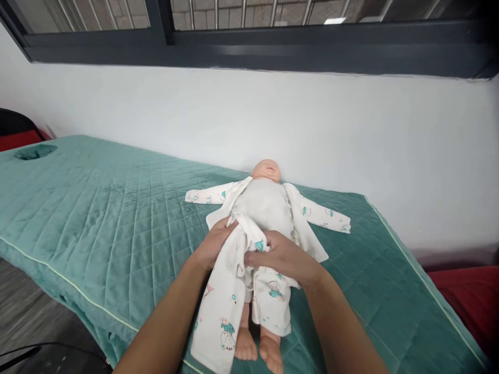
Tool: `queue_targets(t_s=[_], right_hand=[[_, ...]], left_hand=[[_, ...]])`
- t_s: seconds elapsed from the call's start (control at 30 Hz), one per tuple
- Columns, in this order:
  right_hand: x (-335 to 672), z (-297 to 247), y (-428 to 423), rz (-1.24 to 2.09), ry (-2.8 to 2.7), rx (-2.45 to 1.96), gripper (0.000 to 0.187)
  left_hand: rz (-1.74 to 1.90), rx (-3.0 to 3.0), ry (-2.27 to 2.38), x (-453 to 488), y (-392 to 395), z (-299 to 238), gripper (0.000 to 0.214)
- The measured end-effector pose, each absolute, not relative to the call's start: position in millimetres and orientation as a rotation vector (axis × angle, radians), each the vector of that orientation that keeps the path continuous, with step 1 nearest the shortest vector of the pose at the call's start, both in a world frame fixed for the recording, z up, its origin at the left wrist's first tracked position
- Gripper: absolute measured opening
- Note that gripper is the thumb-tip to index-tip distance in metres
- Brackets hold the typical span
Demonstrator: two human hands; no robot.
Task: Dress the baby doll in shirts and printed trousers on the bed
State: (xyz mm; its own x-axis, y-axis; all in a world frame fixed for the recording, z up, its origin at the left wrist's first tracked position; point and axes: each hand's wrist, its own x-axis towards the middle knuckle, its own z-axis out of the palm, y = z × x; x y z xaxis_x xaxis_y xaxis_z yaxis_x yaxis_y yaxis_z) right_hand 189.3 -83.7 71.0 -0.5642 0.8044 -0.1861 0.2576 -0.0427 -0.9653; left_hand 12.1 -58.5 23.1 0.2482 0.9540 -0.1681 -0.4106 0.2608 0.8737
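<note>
A baby doll (267,195) lies on its back, its head toward the wall and its bare feet (246,344) toward me. Around it a white printed baby jacket (312,241) is spread open, showing the pale cloth torso. White baby trousers (218,306) with a bear print are bunched over the doll's lower body. My left hand (218,241) is closed on the left side of their gathered upper edge. Closed too, my right hand (278,257) grips the fabric on the right, its thumb across the cloth. Both bare feet show below the trousers; the upper legs are hidden.
A green quilted cover (128,223) lies over the bed, with a face hole (36,151) at the far left. Behind it rise a white wall (351,124) and a dark window frame (273,49). Red fabric (468,293) is at the right; a cable (50,344) lies lower left.
</note>
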Motion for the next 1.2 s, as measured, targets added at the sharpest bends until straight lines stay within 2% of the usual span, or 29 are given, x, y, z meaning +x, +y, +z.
queue_targets(t_s=[0.23,0.4,0.5,0.63,0.7,0.77,0.83,0.9,1.07,1.2], right_hand=[[188.4,65.1,-84.2,1.777,-1.293,-0.988,0.043],[187.9,65.9,-77.0,1.671,-1.013,-1.077,0.032],[188.7,64.0,-75.4,1.598,-1.037,-1.112,0.026],[186.4,64.4,-79.1,1.522,-1.306,-1.133,0.025],[184.2,68.1,-82.0,1.536,-1.484,-1.083,0.032],[182.4,71.9,-84.8,1.593,-1.654,-1.065,0.038],[181.5,73.0,-86.7,1.645,-1.736,-1.113,0.032],[181.7,70.5,-87.2,1.649,-1.674,-1.176,0.029],[184.2,59.2,-83.1,1.600,-1.228,-1.135,0.042],[183.3,58.7,-82.0,1.608,-1.146,-1.067,0.040]], left_hand=[[1.124,0.858,0.793,11.8,-59.1,18.6,0.048],[0.981,1.046,0.601,6.2,-59.9,20.3,0.052],[0.851,1.140,0.550,4.1,-60.6,24.7,0.059],[0.936,0.990,0.571,6.7,-61.4,21.5,0.044],[1.036,0.887,0.560,9.1,-61.1,18.0,0.036],[1.106,0.833,0.583,10.9,-60.5,15.5,0.033],[1.141,0.826,0.628,12.1,-60.0,14.4,0.034],[1.144,0.836,0.668,12.7,-59.6,14.2,0.037],[1.097,0.963,0.669,12.4,-59.2,16.5,0.046],[1.002,1.142,0.542,9.6,-58.8,21.4,0.061]])
